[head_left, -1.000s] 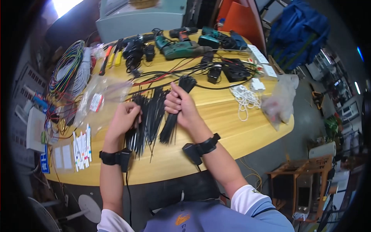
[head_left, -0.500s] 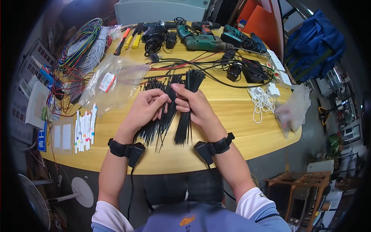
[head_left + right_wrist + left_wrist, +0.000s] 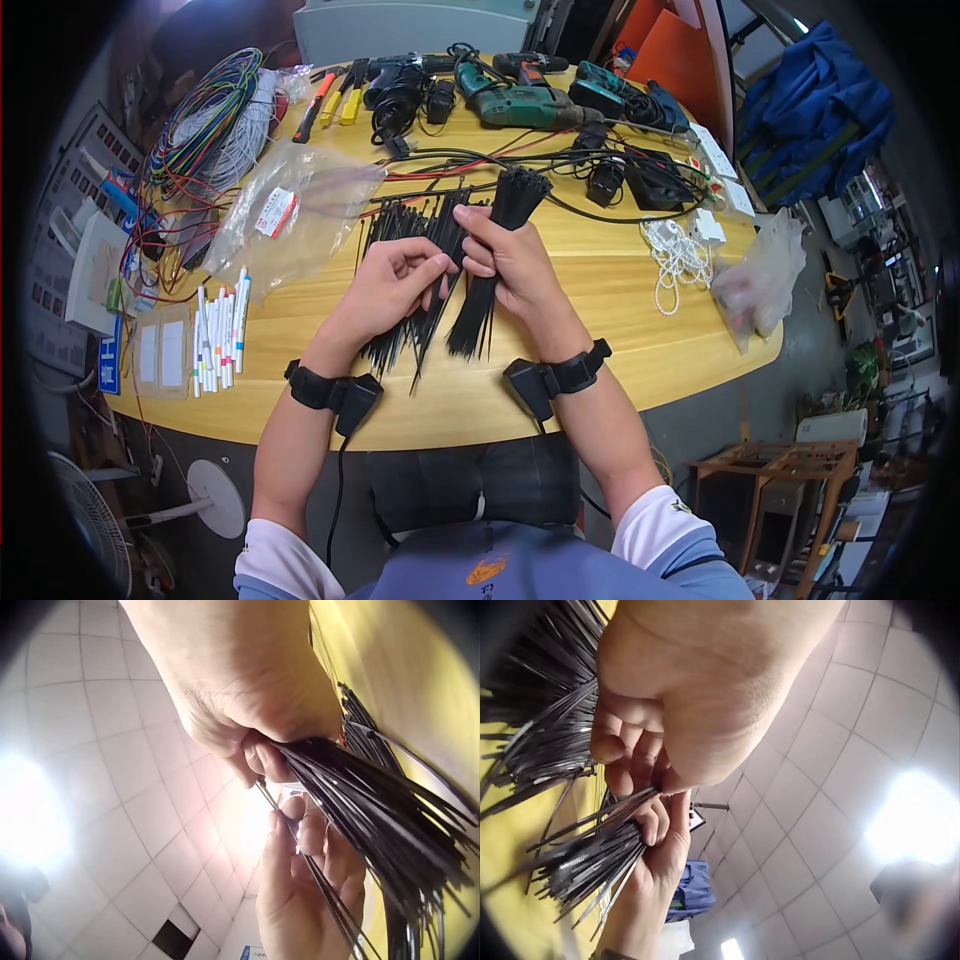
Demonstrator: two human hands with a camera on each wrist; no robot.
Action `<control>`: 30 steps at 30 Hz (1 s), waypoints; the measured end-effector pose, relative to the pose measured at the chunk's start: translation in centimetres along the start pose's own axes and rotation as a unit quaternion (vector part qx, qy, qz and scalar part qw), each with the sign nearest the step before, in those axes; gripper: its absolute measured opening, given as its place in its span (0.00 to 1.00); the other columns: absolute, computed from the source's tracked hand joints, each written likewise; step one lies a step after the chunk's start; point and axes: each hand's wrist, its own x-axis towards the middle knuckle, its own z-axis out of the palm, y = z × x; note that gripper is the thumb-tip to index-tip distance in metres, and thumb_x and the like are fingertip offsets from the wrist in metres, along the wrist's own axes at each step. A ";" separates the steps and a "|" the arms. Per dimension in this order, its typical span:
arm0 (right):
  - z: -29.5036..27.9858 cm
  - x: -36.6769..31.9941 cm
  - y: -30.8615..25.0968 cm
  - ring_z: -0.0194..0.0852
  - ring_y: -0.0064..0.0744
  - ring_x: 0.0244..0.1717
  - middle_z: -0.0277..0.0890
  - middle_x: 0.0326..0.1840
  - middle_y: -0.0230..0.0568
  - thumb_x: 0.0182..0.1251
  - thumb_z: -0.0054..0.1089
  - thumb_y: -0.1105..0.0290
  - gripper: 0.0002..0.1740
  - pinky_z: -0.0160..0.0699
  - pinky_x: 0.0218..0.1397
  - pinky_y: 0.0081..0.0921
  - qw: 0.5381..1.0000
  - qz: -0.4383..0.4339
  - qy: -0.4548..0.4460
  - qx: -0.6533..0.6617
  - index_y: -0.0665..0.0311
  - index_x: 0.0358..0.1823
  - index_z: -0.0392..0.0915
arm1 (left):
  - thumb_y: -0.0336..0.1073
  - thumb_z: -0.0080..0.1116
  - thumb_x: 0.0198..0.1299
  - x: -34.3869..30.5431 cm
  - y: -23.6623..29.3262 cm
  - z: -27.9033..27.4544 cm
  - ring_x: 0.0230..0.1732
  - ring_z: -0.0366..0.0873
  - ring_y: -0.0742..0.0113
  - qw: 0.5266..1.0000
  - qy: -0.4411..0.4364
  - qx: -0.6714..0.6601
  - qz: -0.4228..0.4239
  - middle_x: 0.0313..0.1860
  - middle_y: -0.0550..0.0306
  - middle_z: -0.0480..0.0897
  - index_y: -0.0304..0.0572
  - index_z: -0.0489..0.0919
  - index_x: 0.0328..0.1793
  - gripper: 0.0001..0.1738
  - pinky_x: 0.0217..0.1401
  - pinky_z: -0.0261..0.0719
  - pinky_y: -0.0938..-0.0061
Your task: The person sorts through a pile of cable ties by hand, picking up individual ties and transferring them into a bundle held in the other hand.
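A thick bundle of black cable ties (image 3: 520, 195) is gripped in my right hand (image 3: 517, 268), heads up and tails fanning out below, as the right wrist view also shows. Close to its left, my left hand (image 3: 395, 285) pinches a few single cable ties (image 3: 328, 889) between thumb and fingers. In the right wrist view their upper ends reach the right thumb and fingertips. Under and behind the left hand, a loose pile of cable ties (image 3: 395, 340) lies spread on the table, partly hidden by that hand.
A clear plastic bag (image 3: 290, 205) and several marker pens (image 3: 222, 335) lie to the left on the wooden table (image 3: 620, 330). Black and red cables (image 3: 450, 160) cross behind the hands, with power tools (image 3: 530, 108) beyond. White beaded cord (image 3: 672, 265) sits at the right.
My left hand has moved right from the loose pile to beside the right hand, now with a few cable ties pinched. The bundle in my right hand leans further right at its top.
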 end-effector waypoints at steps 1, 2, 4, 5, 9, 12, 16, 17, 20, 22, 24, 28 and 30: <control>-0.1 0.0 0.0 0.53 0.10 0.14 0.64 0.20 0.21 0.67 0.66 0.73 0.09 0.50 0.16 0.15 1.000 -0.008 -0.001 -0.006 0.70 0.41 0.77 | 0.35 0.51 0.73 0.1 -0.3 0.2 0.22 0.76 0.79 1.000 0.007 -0.014 0.003 0.27 0.60 0.82 0.33 0.80 0.43 0.12 0.21 0.69 0.86; -0.1 0.0 0.0 0.52 0.10 0.14 0.64 0.19 0.21 0.67 0.66 0.72 0.09 0.49 0.16 0.14 1.000 -0.008 0.001 -0.005 0.69 0.40 0.77 | 0.34 0.51 0.73 0.2 -0.4 0.4 0.23 0.77 0.77 0.999 0.014 -0.028 0.005 0.27 0.59 0.82 0.32 0.80 0.43 0.12 0.22 0.70 0.85; 0.2 0.0 -0.2 0.52 0.10 0.13 0.63 0.18 0.21 0.66 0.67 0.72 0.09 0.49 0.16 0.14 1.000 -0.009 0.003 -0.002 0.69 0.40 0.77 | 0.34 0.50 0.73 0.3 -0.6 0.4 0.24 0.79 0.76 0.999 0.031 -0.033 0.020 0.28 0.57 0.83 0.31 0.79 0.44 0.12 0.23 0.71 0.85; 0.3 -0.1 -0.2 0.52 0.10 0.13 0.63 0.18 0.21 0.66 0.67 0.71 0.09 0.48 0.16 0.14 1.000 -0.002 0.000 -0.011 0.68 0.40 0.77 | 0.34 0.50 0.74 0.3 -0.6 0.3 0.25 0.79 0.75 0.998 0.041 -0.036 0.028 0.29 0.56 0.83 0.31 0.79 0.44 0.12 0.23 0.72 0.85; 0.5 -0.4 0.2 0.51 0.10 0.13 0.64 0.17 0.21 0.67 0.68 0.70 0.08 0.48 0.16 0.14 0.999 0.019 -0.024 -0.030 0.66 0.38 0.78 | 0.34 0.50 0.74 0.1 -0.4 0.1 0.24 0.79 0.75 0.998 0.030 -0.048 0.030 0.28 0.57 0.83 0.32 0.79 0.45 0.12 0.23 0.72 0.85; 0.7 -0.5 0.8 0.52 0.09 0.13 0.64 0.17 0.21 0.67 0.67 0.68 0.09 0.47 0.16 0.15 0.998 0.022 -0.037 -0.042 0.64 0.35 0.77 | 0.33 0.51 0.73 0.0 0.0 0.4 0.23 0.79 0.75 0.997 0.023 -0.068 0.021 0.27 0.57 0.82 0.32 0.79 0.44 0.11 0.22 0.71 0.85; 0.8 -0.6 0.8 0.51 0.09 0.13 0.64 0.17 0.21 0.68 0.67 0.66 0.10 0.47 0.16 0.15 0.997 0.019 -0.048 -0.050 0.62 0.33 0.77 | 0.32 0.54 0.72 0.0 -0.1 0.5 0.22 0.78 0.77 0.997 0.023 -0.079 0.015 0.27 0.56 0.82 0.31 0.79 0.43 0.09 0.20 0.69 0.86; 0.7 -0.5 0.9 0.51 0.09 0.13 0.63 0.17 0.21 0.69 0.67 0.65 0.10 0.47 0.16 0.15 0.997 0.018 -0.047 -0.050 0.63 0.33 0.77 | 0.32 0.54 0.72 0.0 -0.2 0.4 0.22 0.78 0.77 0.997 0.022 -0.075 0.014 0.27 0.56 0.82 0.31 0.79 0.43 0.09 0.20 0.69 0.86; 0.6 -0.4 1.0 0.51 0.10 0.13 0.62 0.17 0.21 0.70 0.65 0.62 0.13 0.47 0.16 0.15 0.998 0.019 -0.043 -0.050 0.65 0.36 0.77 | 0.34 0.54 0.72 0.0 -0.3 0.6 0.20 0.78 0.76 0.997 0.024 -0.070 0.010 0.26 0.57 0.81 0.33 0.78 0.43 0.10 0.18 0.69 0.86; 1.0 -0.7 0.6 0.50 0.10 0.13 0.61 0.17 0.21 0.72 0.63 0.60 0.15 0.47 0.16 0.15 0.998 0.026 -0.033 -0.045 0.66 0.38 0.77 | 0.34 0.55 0.72 0.1 -0.4 0.6 0.20 0.78 0.76 0.997 0.027 -0.069 0.010 0.26 0.57 0.81 0.33 0.78 0.43 0.09 0.18 0.69 0.86; 1.0 -0.6 0.7 0.51 0.10 0.14 0.61 0.17 0.21 0.72 0.62 0.59 0.16 0.48 0.17 0.15 0.998 0.022 -0.038 -0.046 0.67 0.39 0.77 | 0.34 0.55 0.72 0.1 -0.4 0.6 0.20 0.78 0.76 0.997 0.030 -0.069 0.009 0.25 0.57 0.81 0.33 0.78 0.43 0.09 0.18 0.69 0.86; 0.8 -0.6 0.7 0.51 0.10 0.14 0.60 0.18 0.21 0.73 0.62 0.58 0.17 0.48 0.17 0.15 0.997 0.018 -0.043 -0.054 0.68 0.40 0.77 | 0.34 0.56 0.71 0.0 -0.3 0.6 0.20 0.78 0.76 0.997 0.032 -0.072 0.004 0.26 0.58 0.82 0.34 0.78 0.42 0.09 0.18 0.68 0.87; 0.9 -0.6 0.7 0.51 0.10 0.14 0.59 0.19 0.21 0.73 0.61 0.58 0.17 0.48 0.16 0.14 0.998 0.015 -0.043 -0.045 0.69 0.40 0.76 | 0.33 0.56 0.71 0.0 -0.3 0.6 0.21 0.78 0.77 0.997 0.035 -0.070 0.004 0.26 0.58 0.82 0.34 0.78 0.42 0.09 0.18 0.68 0.87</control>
